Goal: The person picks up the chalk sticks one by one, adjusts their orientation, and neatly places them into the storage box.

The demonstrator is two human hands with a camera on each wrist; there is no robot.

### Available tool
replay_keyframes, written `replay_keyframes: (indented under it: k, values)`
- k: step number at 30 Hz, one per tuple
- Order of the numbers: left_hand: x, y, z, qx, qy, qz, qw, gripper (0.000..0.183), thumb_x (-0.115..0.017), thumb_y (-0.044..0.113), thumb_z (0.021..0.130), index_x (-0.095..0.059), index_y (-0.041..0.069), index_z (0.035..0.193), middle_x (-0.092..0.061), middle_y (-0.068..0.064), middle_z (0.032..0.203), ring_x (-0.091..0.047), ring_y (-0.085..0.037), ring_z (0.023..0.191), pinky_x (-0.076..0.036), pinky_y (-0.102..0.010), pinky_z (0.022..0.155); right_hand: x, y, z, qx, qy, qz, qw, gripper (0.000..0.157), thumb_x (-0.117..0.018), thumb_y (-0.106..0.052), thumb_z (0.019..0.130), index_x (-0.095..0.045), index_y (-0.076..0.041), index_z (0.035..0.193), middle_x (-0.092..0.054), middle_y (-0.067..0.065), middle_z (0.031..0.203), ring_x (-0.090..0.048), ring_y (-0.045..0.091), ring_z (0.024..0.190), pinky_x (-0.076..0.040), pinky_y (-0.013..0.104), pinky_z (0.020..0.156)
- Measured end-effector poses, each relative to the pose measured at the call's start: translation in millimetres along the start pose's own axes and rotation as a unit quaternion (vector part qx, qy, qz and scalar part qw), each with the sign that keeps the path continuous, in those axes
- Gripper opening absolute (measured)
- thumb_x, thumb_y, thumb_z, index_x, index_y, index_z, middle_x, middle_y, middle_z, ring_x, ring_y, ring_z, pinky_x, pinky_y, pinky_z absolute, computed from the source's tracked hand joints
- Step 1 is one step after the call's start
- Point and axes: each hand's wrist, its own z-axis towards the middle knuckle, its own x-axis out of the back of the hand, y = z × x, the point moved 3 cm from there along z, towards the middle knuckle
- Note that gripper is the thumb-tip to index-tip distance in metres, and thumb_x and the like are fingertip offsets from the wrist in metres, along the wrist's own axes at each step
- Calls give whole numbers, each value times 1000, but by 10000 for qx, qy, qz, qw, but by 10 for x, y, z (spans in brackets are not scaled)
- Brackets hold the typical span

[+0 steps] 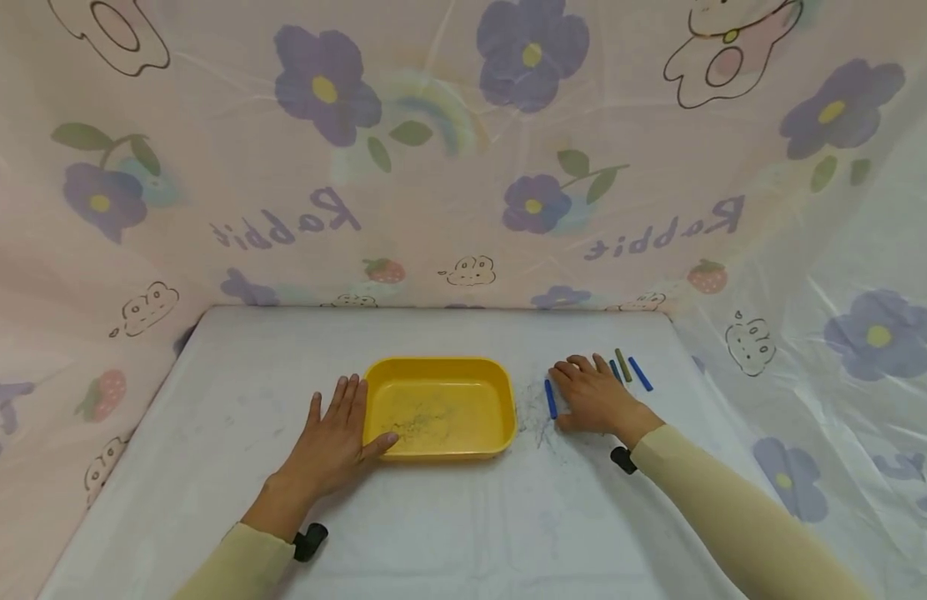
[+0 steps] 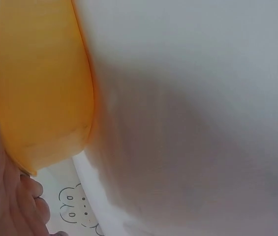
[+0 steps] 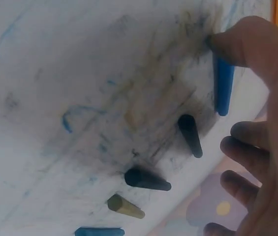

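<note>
My left hand [image 1: 328, 442] lies against the left side of a yellow plastic tray [image 1: 439, 456], fingers straight and thumb over the near rim. The left wrist view shows the tray's outer wall [image 2: 40, 83] beside the palm. My right hand [image 1: 597, 400] hovers low over the table, fingers spread. Its thumb touches one end of a blue crayon [image 3: 224, 91] lying to the right of the tray. Under or near the fingers lie two dark crayons, one [image 3: 190, 136] closer and another [image 3: 147, 180] beyond. Past them are an olive crayon [image 1: 623, 365] and a second blue crayon [image 1: 640, 373].
A white cloth [image 1: 463, 533] covers the table, with smudges and coloured streaks [image 3: 129, 118] around the crayons. Scribble-like dark marks show on the tray's floor. Printed fabric [image 1: 448, 208] with flowers and rabbits hangs behind and at both sides.
</note>
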Motion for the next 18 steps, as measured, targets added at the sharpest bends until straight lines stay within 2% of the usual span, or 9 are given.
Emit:
replay_keyframes:
  k: [6,12,15,18]
  values:
    - [-31,28,-4,-10,18,-57,10000,104,-48,68,104,-15,-9,165,-16,-29,173,-13,-43,162,-12,-66,129,-11,-12,54,28,-158,-61,9999,79,-80,-53,88,-58,-5,147,-58,14,150,-45,40,144,-27,74,121]
    - [-43,33,-11,-46,60,31,10000,104,-48,68,104,-16,-10,164,-18,-29,172,-15,-43,162,-14,-66,129,-9,-35,103,-6,-295,24,9996,75,-79,-53,88,-62,-2,141,-63,16,144,-48,40,142,-27,75,121]
    - [-12,21,-13,-68,-4,77,9999,104,-46,70,104,-16,-10,164,-17,-28,173,-14,-43,162,-13,-66,129,7,-31,132,-71,-260,78,9996,75,-79,-52,87,-62,0,138,-63,18,142,-49,41,139,-28,75,120]
    - [35,-13,-7,-55,-62,133,9999,105,-45,72,103,-17,-9,165,-17,-28,173,-13,-43,162,-11,-67,129,72,-23,163,-127,-3,-12,9999,76,-81,-54,85,-61,1,134,-62,20,137,-52,43,134,-32,72,119]
